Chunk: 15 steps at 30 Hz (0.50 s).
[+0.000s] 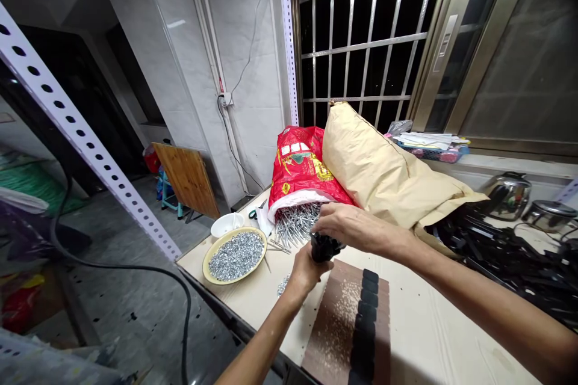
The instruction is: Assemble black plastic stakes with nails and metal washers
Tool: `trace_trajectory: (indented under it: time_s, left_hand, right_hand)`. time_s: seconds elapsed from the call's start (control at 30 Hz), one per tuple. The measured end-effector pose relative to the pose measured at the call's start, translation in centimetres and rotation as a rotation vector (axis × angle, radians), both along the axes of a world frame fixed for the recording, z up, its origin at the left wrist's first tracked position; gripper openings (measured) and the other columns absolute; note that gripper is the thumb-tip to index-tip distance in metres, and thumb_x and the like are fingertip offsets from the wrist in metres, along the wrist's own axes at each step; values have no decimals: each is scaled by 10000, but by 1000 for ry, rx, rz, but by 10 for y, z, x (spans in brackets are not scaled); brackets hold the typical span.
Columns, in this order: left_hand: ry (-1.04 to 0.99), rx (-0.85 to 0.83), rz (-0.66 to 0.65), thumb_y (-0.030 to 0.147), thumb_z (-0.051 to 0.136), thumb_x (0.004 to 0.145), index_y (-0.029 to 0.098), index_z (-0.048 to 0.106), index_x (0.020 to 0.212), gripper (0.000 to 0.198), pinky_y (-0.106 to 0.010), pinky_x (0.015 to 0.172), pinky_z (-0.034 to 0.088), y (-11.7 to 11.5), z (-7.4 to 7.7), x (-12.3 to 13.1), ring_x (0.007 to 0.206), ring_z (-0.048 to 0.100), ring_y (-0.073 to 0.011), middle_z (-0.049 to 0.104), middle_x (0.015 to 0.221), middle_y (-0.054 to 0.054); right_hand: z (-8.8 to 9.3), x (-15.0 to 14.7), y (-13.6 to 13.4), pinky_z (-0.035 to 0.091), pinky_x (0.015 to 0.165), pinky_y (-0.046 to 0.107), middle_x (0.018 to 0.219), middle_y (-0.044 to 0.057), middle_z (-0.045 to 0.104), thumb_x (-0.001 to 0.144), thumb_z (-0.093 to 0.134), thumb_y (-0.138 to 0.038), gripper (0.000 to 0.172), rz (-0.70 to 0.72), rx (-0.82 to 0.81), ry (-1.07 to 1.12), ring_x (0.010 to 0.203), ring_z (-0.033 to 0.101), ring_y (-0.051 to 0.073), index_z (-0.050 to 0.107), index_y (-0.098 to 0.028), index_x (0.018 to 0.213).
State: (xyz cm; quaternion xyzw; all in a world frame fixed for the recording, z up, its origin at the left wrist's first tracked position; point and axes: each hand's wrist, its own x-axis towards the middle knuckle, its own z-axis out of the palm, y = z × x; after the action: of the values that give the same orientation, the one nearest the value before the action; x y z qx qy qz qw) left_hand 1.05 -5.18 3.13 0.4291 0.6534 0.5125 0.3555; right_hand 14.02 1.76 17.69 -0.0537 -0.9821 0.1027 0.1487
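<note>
My left hand [303, 272] is closed round the bottom of a small black part [324, 249] held above the table. My right hand [347, 225] covers the same black part from above, fingers curled over it. Just behind them a red sack [300, 168] lies open with long metal nails [295, 222] spilling from its mouth. In front of my hands a brown board [336, 325] carries a row of black parts [366, 319] and a scatter of small metal bits.
A yellow dish [208, 274] of small metal pieces and a white bowl [226, 224] stand at the table's left end. A tan sack [383, 174] leans behind. Black strips [506, 252] and pots [508, 192] fill the right. A perforated white post [90, 138] and black cable [135, 267] stand left.
</note>
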Motion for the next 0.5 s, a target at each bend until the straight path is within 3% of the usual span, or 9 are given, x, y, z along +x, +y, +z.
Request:
trace_trajectory:
  time_s: [0.07, 0.13, 0.2, 0.27, 0.37, 0.43, 0.5]
  left_hand:
    - [-89, 19, -26, 157, 712, 511, 142, 602, 675, 198, -201, 340, 324, -2, 5, -1, 409, 417, -89, 501, 508, 45]
    - [-242, 31, -51, 215, 749, 527, 125, 619, 755, 277, -205, 352, 350, -4, 11, -3, 459, 468, -104, 537, 579, 18]
    - [-404, 31, -51, 270, 773, 538, 113, 606, 805, 352, -197, 370, 363, -5, 17, -6, 535, 523, -124, 553, 639, -8]
    - [-502, 48, -34, 330, 775, 563, 102, 583, 825, 397, -184, 386, 369, -4, 18, -5, 598, 551, -138, 557, 675, -28]
    - [-467, 102, -50, 419, 707, 660, 100, 563, 943, 451, -181, 402, 385, 2, 13, 3, 619, 558, -141, 581, 738, -55]
    - [-357, 142, -64, 430, 651, 719, 128, 535, 1061, 471, -198, 438, 427, 5, 6, 9, 679, 584, -163, 610, 864, -89]
    - [-219, 196, -70, 398, 611, 758, 169, 508, 1135, 452, -230, 523, 484, 8, 2, 11, 814, 602, -200, 597, 1040, -115]
  right_hand:
    - [-10, 6, 10, 419, 863, 302, 1126, 62, 535, 854, 532, -215, 351, 0, -102, 145, 1007, 517, 165, 536, -236, 1205]
    - [-30, 14, 22, 408, 916, 358, 1245, 89, 477, 825, 577, -308, 531, -144, -260, 343, 1083, 490, 200, 409, -242, 1324]
    - [-59, 18, 30, 443, 870, 389, 1148, 106, 548, 832, 544, -394, 499, -348, -485, 493, 1011, 535, 221, 451, -201, 1283]
    - [-92, 15, 27, 473, 802, 393, 993, 108, 610, 797, 562, -471, 454, -429, -767, 473, 917, 574, 238, 562, -155, 1123]
    - [-128, -3, 6, 492, 694, 333, 830, 66, 630, 770, 561, -555, 428, -308, -1202, 373, 812, 591, 216, 605, -167, 946]
    - [-136, -18, -10, 479, 596, 292, 772, 51, 629, 767, 553, -583, 457, -325, -1437, 445, 719, 592, 197, 587, -168, 956]
    - [-134, -31, -19, 465, 572, 275, 806, 50, 639, 751, 588, -561, 472, -378, -1540, 628, 697, 591, 188, 560, -169, 1012]
